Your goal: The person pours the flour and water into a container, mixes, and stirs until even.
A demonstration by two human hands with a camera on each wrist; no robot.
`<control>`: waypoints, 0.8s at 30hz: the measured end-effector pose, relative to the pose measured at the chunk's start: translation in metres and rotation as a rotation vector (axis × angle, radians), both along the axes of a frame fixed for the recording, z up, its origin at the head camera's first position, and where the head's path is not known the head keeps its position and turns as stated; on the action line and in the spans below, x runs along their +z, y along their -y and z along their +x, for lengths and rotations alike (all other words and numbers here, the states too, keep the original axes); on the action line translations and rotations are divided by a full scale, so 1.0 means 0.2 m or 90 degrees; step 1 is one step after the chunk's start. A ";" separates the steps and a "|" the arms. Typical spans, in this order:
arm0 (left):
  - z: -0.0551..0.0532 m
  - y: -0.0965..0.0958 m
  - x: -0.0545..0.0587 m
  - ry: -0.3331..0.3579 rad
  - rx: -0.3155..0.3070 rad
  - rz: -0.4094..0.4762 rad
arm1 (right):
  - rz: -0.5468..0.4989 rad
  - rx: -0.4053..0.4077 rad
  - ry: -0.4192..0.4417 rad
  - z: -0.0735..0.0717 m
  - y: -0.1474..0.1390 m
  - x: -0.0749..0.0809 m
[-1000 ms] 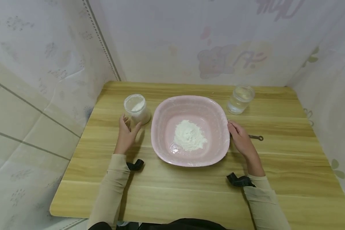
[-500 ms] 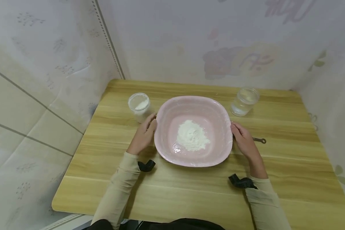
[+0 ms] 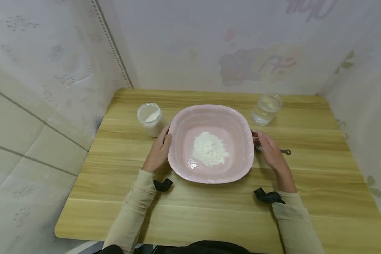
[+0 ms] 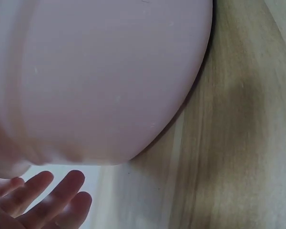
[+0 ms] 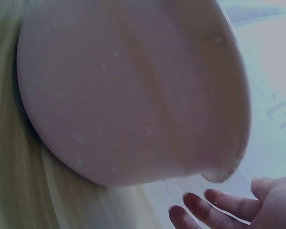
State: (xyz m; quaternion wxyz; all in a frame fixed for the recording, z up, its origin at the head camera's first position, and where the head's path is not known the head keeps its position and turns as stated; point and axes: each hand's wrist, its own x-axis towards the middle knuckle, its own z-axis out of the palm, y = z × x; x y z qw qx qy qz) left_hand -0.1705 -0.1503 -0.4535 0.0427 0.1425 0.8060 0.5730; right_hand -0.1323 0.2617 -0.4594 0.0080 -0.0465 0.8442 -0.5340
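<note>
A pink plastic basin stands on the wooden table with a heap of white powder on its bottom. My left hand is at the basin's left rim, its fingers loosely extended beside the wall in the left wrist view. On the other side, my right hand is just off the right rim. The right wrist view has its fingers spread, with a gap between them and the basin. A dark metal utensil lies partly hidden under that hand, its holed handle sticking out to the right.
A clear jar of white powder stands left of the basin, close to my left fingertips. A clear jar of water stands at the back right. Printed cloth hangs behind the table.
My left hand has moved from the powder jar to the basin's left rim. My right hand has loosened and come slightly away from the right rim. The basin stays in place.
</note>
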 end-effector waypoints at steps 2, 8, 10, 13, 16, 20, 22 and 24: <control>0.00 0.01 0.00 -0.006 -0.002 0.001 | 0.004 -0.006 -0.005 -0.02 -0.02 0.00; 0.00 0.01 -0.01 -0.013 -0.010 -0.002 | -0.028 -0.031 -0.035 -0.09 -0.10 -0.04; 0.00 0.01 -0.01 -0.008 -0.010 -0.005 | -0.032 -0.052 -0.036 -0.11 -0.13 -0.05; 0.00 0.01 -0.01 0.003 -0.012 -0.007 | -0.015 -0.105 -0.022 -0.13 -0.16 -0.05; 0.01 0.01 -0.01 0.011 -0.017 -0.008 | -0.013 -0.167 -0.005 -0.15 -0.17 -0.05; 0.01 0.02 0.00 0.027 -0.023 -0.006 | -0.043 -0.246 -0.005 -0.20 -0.18 -0.03; 0.01 0.03 0.00 0.035 -0.027 -0.004 | -0.057 -0.273 -0.010 -0.22 -0.19 -0.03; 0.01 0.03 0.00 0.038 -0.028 -0.010 | -0.067 -0.290 -0.016 -0.25 -0.19 -0.03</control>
